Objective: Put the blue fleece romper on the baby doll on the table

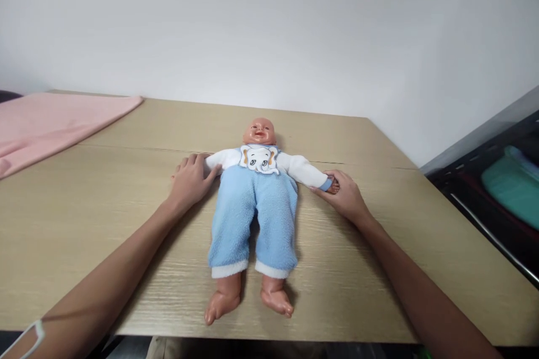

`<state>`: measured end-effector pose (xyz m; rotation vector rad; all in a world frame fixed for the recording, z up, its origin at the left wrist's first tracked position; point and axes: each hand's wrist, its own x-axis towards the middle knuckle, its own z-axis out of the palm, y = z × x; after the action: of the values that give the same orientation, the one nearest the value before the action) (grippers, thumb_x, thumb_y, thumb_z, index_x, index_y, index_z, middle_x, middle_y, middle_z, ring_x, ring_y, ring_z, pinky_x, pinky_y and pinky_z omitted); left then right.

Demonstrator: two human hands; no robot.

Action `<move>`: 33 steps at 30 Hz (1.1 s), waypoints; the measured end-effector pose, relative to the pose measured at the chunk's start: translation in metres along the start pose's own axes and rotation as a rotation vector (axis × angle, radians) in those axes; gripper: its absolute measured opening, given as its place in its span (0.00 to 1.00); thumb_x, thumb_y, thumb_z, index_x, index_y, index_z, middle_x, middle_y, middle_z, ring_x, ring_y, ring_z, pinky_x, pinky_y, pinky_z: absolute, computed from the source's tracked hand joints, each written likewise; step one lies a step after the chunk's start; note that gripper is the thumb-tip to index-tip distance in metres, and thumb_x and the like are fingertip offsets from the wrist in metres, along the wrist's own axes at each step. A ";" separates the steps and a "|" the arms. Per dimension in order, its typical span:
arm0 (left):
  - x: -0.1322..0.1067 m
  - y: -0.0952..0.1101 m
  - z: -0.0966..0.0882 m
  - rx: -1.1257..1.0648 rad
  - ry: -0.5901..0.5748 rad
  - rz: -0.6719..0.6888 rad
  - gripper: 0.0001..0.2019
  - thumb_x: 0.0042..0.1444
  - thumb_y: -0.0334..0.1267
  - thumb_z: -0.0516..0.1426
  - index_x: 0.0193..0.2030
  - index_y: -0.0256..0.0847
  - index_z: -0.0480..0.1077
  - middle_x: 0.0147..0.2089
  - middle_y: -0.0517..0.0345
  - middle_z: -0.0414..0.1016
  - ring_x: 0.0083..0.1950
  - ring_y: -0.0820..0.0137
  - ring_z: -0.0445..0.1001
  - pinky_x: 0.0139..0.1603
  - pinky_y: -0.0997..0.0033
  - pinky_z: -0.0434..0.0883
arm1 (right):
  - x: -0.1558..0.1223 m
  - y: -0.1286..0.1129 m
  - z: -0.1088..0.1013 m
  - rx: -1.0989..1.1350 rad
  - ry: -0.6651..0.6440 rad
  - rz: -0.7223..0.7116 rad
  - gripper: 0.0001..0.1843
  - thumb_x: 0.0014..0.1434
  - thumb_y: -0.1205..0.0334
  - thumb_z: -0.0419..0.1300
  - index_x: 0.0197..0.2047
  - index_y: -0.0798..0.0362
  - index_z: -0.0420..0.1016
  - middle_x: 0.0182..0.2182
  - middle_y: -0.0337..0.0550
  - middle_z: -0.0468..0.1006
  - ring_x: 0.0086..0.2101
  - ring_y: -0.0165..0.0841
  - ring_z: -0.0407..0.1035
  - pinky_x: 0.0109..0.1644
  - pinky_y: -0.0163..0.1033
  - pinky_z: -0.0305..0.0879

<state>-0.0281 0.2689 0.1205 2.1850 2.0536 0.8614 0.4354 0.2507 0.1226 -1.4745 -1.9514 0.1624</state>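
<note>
A baby doll (pixel 255 202) lies on its back on the wooden table, head toward the wall and bare feet toward me. It wears light blue fleece trousers and a white top with an elephant face on the chest. My left hand (pixel 191 179) is closed over the doll's arm on the left side, covering most of its forearm. My right hand (pixel 343 196) grips the doll's other arm at the blue cuff, thumb below and fingers above, with the doll's small hand showing between them. Both doll arms are spread out sideways.
A pink cloth (pixel 63 123) lies on the far left of the table (pixel 357 286). Beyond the table's back edge rises a white wall (pixel 252 39). To the right stands a dark rack (pixel 488 174) holding a green item (pixel 514 188).
</note>
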 end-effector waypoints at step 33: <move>0.010 0.120 -0.032 -0.469 0.075 0.648 0.15 0.74 0.46 0.62 0.61 0.45 0.72 0.67 0.44 0.75 0.71 0.51 0.72 0.76 0.46 0.66 | -0.003 -0.040 0.016 0.892 0.217 0.191 0.36 0.48 0.50 0.85 0.50 0.42 0.68 0.45 0.37 0.76 0.44 0.37 0.74 0.54 0.43 0.76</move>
<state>0.0686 0.2510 0.1966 2.5430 0.9764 1.3122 0.3946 0.2385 0.1282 -1.0013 -1.2757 0.8043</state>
